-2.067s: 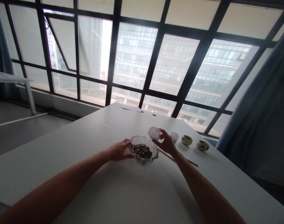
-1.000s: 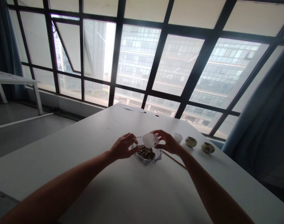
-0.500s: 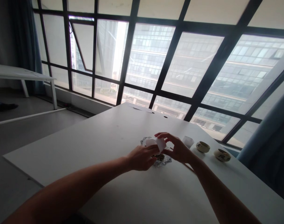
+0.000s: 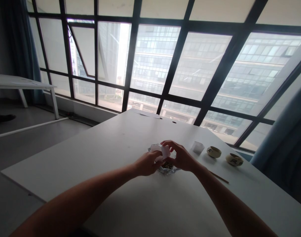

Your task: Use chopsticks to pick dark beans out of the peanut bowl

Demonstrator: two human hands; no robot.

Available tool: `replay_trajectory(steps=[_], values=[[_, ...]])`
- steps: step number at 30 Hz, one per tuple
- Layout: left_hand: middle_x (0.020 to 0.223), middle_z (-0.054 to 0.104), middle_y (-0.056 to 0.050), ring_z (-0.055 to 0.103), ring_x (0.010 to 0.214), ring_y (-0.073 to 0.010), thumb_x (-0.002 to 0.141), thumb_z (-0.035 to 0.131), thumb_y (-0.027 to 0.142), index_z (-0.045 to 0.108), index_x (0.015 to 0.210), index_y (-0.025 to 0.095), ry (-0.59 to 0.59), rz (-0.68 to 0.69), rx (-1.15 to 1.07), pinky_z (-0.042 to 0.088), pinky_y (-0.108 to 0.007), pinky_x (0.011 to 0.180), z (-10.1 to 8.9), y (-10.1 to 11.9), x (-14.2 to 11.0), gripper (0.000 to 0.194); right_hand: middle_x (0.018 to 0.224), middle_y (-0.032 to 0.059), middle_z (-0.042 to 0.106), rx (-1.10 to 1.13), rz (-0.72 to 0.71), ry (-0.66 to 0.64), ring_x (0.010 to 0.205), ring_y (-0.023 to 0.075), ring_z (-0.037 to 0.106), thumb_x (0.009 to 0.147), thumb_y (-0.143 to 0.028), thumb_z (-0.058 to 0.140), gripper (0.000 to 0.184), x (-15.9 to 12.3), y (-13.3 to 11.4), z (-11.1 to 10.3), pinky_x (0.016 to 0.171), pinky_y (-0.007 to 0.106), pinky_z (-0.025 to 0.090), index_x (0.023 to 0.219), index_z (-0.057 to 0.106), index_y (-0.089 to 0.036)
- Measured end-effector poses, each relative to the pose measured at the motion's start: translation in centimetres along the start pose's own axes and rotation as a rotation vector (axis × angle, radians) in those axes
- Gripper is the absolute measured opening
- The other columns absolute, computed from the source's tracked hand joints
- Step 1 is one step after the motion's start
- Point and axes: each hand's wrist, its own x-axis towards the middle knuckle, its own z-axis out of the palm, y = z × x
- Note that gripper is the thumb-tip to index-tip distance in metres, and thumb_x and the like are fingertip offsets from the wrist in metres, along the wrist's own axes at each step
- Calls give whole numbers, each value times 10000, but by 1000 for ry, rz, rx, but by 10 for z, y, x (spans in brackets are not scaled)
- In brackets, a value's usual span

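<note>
A small white tea bag of thin sheet is held between both hands above a crinkled silver foil. My left hand grips its left side, fingers closed on it. From the right, my right hand pinches its upper and right edge, with thumb and fingers curled round it. Dark, leafy bits that look like dry tea lie on the foil under the hands. The fingers partly hide the bag and the foil.
On the white table, right of my hands, are a translucent white stack and two pale cups with dark characters, a nearer one and a farther one. A thin wooden stick lies by my right forearm. Windows stand behind.
Both hands have shifted slightly left in view with the tea bag, which is turned a little differently. More of the wooden stick shows beside my right forearm.
</note>
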Motion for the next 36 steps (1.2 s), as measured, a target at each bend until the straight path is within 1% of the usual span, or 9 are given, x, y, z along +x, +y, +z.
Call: replay_trajectory(steps=[6,13,17,20,25,27,29,33,36], values=[[1098,659,-142,644,919,-247,878,566,216,634,1100,122,9,40,66,527,-366,822,3,-11,1,251,1197,96,643,-61,0,-25,873,216,633,789,-172,681,416,-1,-1,2,723,347,525,1158,498,-230],[1053,707,-68,685,824,-177,854,612,125,699,970,178,54,55,221,541,-285,778,3,-19,0,155,1170,87,646,-114,23,-19,862,221,631,789,-184,669,425,-2,6,2,707,348,519,1174,497,-236],[1053,720,-38,697,809,-165,863,601,114,719,977,207,73,24,281,545,-271,757,-2,-23,1,189,1138,86,645,-181,67,15,820,224,627,793,-233,679,429,-7,21,-6,684,359,533,1187,509,-234],[1047,730,-26,695,776,-150,880,588,128,731,982,220,70,-19,312,541,-258,733,-5,-25,1,198,1209,123,584,-233,121,107,844,239,625,801,-270,673,515,-14,44,-14,662,364,554,1279,487,-214],[1089,743,-11,697,755,-135,925,557,201,730,1011,235,74,-33,320,541,-262,752,-6,-24,1,195,1226,171,510,-267,406,298,938,301,608,737,-302,676,676,-38,98,-17,737,438,566,1358,452,-154],[1080,747,-9,699,760,-134,941,539,233,729,1001,236,73,-8,314,540,-258,744,-4,-25,1,198,1251,183,511,-238,595,325,1061,333,580,696,-292,701,680,-50,119,-14,854,454,539,1317,473,-135],[1052,749,-8,697,767,-134,949,525,256,727,981,238,74,7,322,536,-253,725,-3,-25,1,205,1214,182,555,-224,702,335,1085,344,581,669,-283,724,670,-61,135,-12,898,460,519,1277,488,-131],[1010,733,-23,678,867,-165,935,531,260,716,950,230,79,21,397,537,-272,724,-4,-26,0,188,1104,170,642,-197,849,340,1012,343,634,675,-355,775,684,-81,158,-10,851,449,532,1260,492,-142],[1088,697,-68,636,1008,-215,919,551,283,703,990,212,83,20,478,548,-343,816,-6,-26,0,182,1112,194,656,-154,917,338,987,332,658,697,-423,786,733,-93,170,-10,792,410,555,1287,479,-115]])
